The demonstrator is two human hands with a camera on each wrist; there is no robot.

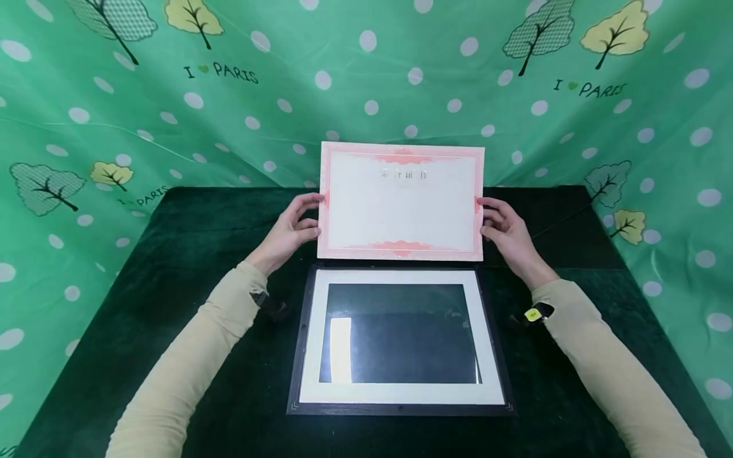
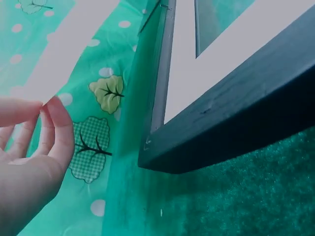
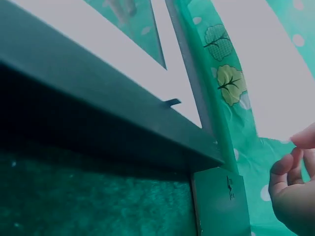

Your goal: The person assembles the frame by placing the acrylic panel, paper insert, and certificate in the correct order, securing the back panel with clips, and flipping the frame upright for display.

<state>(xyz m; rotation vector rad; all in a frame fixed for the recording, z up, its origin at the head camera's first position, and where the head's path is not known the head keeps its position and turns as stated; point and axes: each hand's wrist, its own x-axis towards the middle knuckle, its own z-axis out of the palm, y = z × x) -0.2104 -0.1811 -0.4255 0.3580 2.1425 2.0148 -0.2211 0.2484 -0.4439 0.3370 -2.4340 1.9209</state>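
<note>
A certificate (image 1: 401, 210) with a pink border and faint characters near its top stands tilted up behind a picture frame. My left hand (image 1: 289, 229) pinches its left edge between thumb and fingers, also seen in the left wrist view, where the sheet's pale back (image 2: 64, 49) shows. At the opposite edge my right hand (image 1: 511, 236) pinches it likewise; the right wrist view shows that side of the sheet (image 3: 275, 73). Nearer me lies the black picture frame (image 1: 401, 409), its white mat (image 1: 395, 393) bordering a dark, reflective opening. A small metal tab (image 3: 172, 103) sticks out from the frame's inner edge.
A dark green cloth (image 1: 229, 394) covers the table. Flat at the back right lies a black board (image 1: 578, 235), whose corner (image 3: 224, 201) bears a small metal fitting in the right wrist view. Green dotted fabric (image 1: 366, 76) hangs behind and along both sides.
</note>
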